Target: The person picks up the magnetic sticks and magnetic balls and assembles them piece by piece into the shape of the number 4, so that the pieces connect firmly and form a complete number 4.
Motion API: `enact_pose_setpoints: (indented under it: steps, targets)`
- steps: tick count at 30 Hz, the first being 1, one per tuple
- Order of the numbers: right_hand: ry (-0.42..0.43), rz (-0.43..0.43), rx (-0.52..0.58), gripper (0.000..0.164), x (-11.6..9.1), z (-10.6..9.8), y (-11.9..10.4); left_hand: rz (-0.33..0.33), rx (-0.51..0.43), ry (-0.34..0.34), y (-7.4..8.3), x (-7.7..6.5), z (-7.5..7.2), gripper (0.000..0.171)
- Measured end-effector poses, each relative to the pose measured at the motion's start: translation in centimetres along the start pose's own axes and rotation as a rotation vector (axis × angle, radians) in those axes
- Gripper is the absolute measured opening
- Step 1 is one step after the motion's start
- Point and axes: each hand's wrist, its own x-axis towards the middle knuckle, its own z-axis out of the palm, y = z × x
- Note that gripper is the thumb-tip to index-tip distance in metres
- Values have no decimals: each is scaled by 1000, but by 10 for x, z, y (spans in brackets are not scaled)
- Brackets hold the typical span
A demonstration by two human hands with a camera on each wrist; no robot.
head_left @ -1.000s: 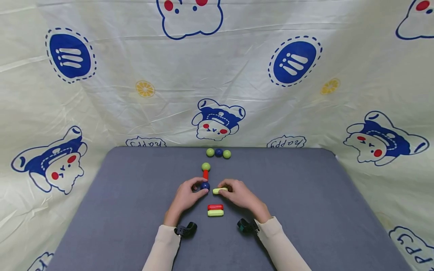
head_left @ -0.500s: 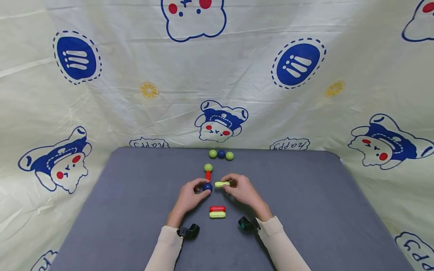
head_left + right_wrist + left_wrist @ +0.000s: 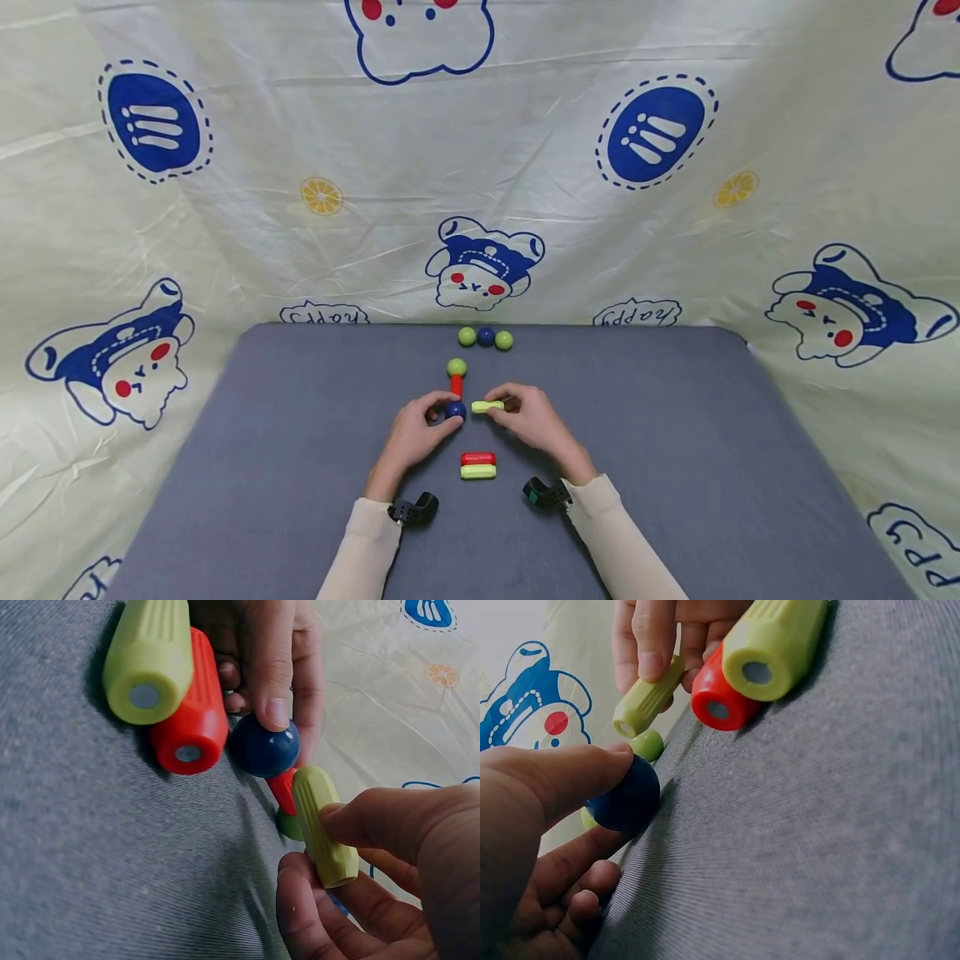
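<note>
Thumb and fingers of the left hand (image 3: 416,429) pinched the blue ball (image 3: 455,410) near the middle of the counter (image 3: 300,467), while the right hand (image 3: 528,421) gripped a yellow-green stick (image 3: 483,407). We saw that stick held crosswise, its long axis running left to right, its free end aimed at the blue ball and just short of it; our head view lost its other end behind the thumb. From the blue ball a red rod (image 3: 457,386) pointed toward the far edge, a green ball (image 3: 457,367) at its tip; in the right wrist view we found the rod partly hidden by the held stick. Nearer the sleeves (image 3: 360,542), a red stick (image 3: 477,458) and another yellow-green stick (image 3: 477,472) lay crosswise, touching side by side, grey discs (image 3: 757,673) in their visible ends. Farther off, a second blue ball (image 3: 486,337) sat between two green balls (image 3: 467,337). On the cloth (image 3: 540,125) behind we read "happy" twice, upside down; similar lettering (image 3: 911,537) at lower right was cut off.
</note>
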Motion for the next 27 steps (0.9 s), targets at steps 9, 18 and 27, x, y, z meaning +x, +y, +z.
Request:
enact_pose_setpoints:
  steps: [9,18,27]
  targets:
    - [6,-14,-20,16,1,5,3,3,11,2,0,0,0,34]
    - [-4,-9,-6,14,1,8,3,9,10,4,0,-1,0,34]
    - [-22,9,-1,14,1,8,3,5,14,8,1,-1,0,33]
